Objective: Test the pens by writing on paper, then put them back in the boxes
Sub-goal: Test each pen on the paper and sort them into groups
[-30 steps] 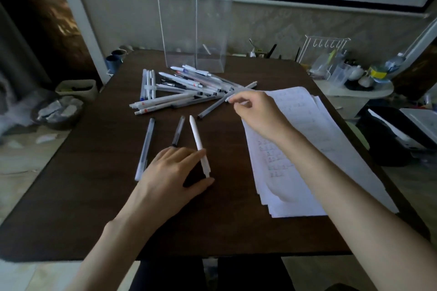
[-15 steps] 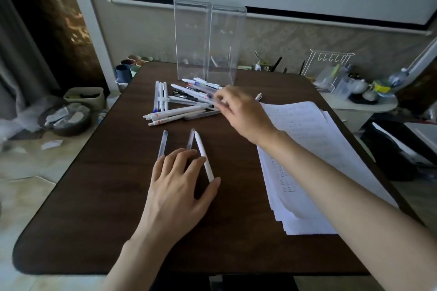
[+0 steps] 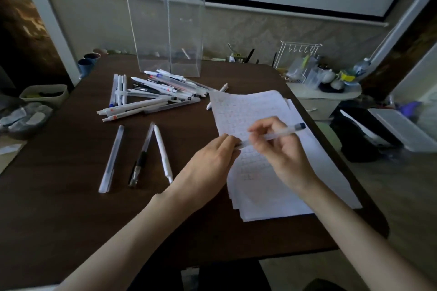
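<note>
My right hand grips a clear pen with a blue end above the stack of white paper. My left hand pinches the near end of that same pen at the paper's left edge. Three pens lie side by side on the dark table: a clear pen, a black-grip pen and a white pen. A pile of several pens lies farther back. Two tall clear boxes stand upright behind the pile.
The dark wooden table ends close to my body. A side stand with a white rack and small jars sits at the right. Bins with scraps lie on the floor to the left. Cups stand at the table's far left corner.
My right hand took a clear blue-ended pen from the pile and brought it over the paper. My left hand left the white pen and moved right to the pen's end.
</note>
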`<control>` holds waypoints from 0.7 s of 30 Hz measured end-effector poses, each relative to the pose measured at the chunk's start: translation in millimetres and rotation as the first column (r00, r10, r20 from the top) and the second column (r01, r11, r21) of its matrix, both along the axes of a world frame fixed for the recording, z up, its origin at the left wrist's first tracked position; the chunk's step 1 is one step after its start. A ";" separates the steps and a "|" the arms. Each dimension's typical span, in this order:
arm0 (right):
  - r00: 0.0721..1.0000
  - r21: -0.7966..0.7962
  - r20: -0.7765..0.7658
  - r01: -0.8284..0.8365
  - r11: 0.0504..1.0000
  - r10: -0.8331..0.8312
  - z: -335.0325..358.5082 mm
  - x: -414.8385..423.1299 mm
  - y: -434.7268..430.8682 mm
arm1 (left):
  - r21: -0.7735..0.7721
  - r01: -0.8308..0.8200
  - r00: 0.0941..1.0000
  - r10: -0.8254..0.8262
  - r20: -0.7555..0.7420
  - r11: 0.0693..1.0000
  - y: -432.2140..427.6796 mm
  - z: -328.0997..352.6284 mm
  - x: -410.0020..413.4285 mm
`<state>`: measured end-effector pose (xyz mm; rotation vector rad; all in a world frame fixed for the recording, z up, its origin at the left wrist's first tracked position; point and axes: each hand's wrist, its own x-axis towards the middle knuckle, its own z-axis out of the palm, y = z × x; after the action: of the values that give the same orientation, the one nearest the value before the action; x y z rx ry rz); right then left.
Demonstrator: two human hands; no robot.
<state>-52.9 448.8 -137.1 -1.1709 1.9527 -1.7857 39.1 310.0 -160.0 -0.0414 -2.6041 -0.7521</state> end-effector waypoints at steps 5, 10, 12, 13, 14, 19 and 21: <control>0.999 0.011 0.043 -0.029 1.000 0.029 -23.5 -3.8 15.1 | 0.108 0.136 0.983 -0.147 0.111 0.985 7.1 -9.1 -5.0; 0.998 -0.014 0.038 -0.042 0.999 0.042 -26.2 -3.5 13.5 | 0.110 0.131 0.990 -0.136 0.038 0.985 4.7 -14.0 -5.8; 0.998 -0.025 0.034 -0.044 0.999 0.044 -24.9 -3.0 13.8 | 0.096 0.119 0.991 -0.124 0.049 0.988 4.4 -13.4 -4.6; 0.999 -0.029 0.029 -0.041 0.999 0.042 -24.4 -2.5 13.5 | 0.070 0.099 0.993 -0.103 0.054 0.993 4.1 -13.6 -4.1; 0.999 -0.033 0.021 -0.036 0.999 0.036 -23.8 -2.0 13.0 | 0.032 0.073 0.996 -0.074 0.053 0.997 3.3 -13.9 -3.8; 1.000 -0.040 0.006 0.026 0.999 -0.026 -23.2 0.2 13.3 | -0.031 -0.039 0.993 0.042 0.112 0.999 8.5 -7.6 0.6; 0.992 -0.096 0.062 0.115 0.989 -0.109 -21.9 -0.9 16.1 | -0.034 -0.087 0.981 0.091 0.169 0.996 10.9 -6.2 4.9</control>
<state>-53.8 464.9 -159.0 -1.0463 1.9535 -1.9710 44.0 320.9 -166.2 0.1370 -2.7564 -0.7182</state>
